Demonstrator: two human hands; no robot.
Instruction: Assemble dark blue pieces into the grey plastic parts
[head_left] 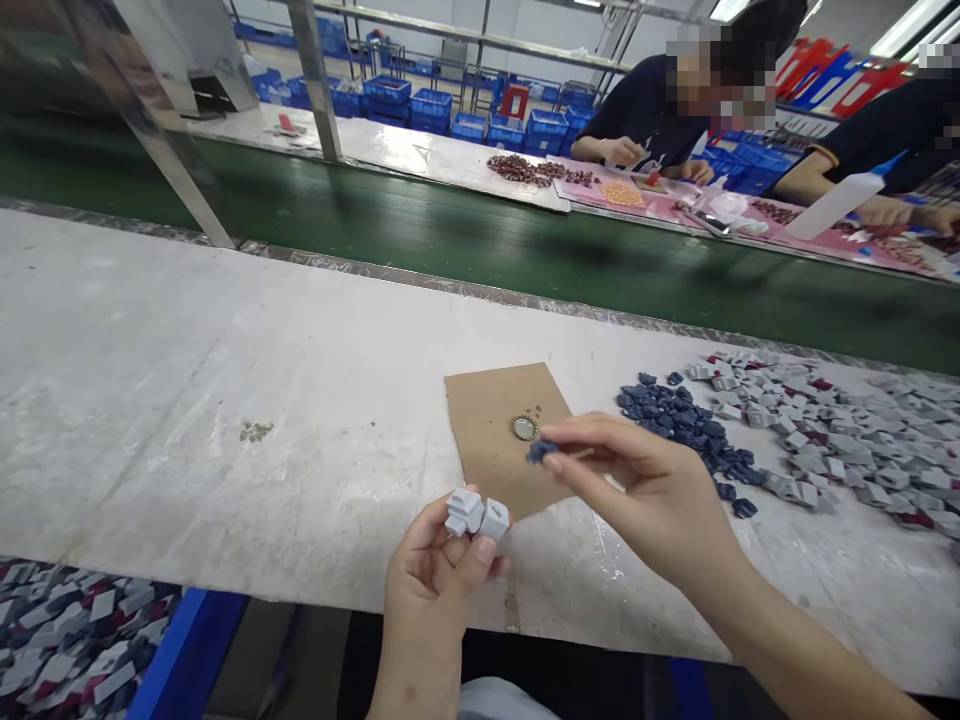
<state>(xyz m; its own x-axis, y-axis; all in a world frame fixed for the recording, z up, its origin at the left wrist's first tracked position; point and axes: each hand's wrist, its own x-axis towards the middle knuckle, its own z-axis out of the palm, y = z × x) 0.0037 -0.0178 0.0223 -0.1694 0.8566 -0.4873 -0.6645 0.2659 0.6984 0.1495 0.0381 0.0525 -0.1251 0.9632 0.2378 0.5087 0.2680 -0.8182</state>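
My left hand (pixel 446 575) is closed around two light grey blocky plastic pieces (pixel 466 511), held over the table's near edge. Between thumb and forefinger of my right hand (pixel 637 470) is a small dark blue plastic piece (pixel 540 452). It hovers above a sheet of brown cardboard (pixel 480 420). On that cardboard lies a bottle cap (pixel 524 428), close to my right fingertips; what it contains is too small to make out. To the right sits a heap of dark blue pieces (pixel 675 420), beside a larger spread of light grey pieces (pixel 847 430) with dark red bits.
At the lower left, a blue bin (pixel 184 650) holds mixed grey, blue and red pieces. A green conveyor belt (pixel 390 230) runs behind the white table (pixel 187 400). Across it, two people work at pink mats, with a white squeeze bottle (pixel 836 205) near them.
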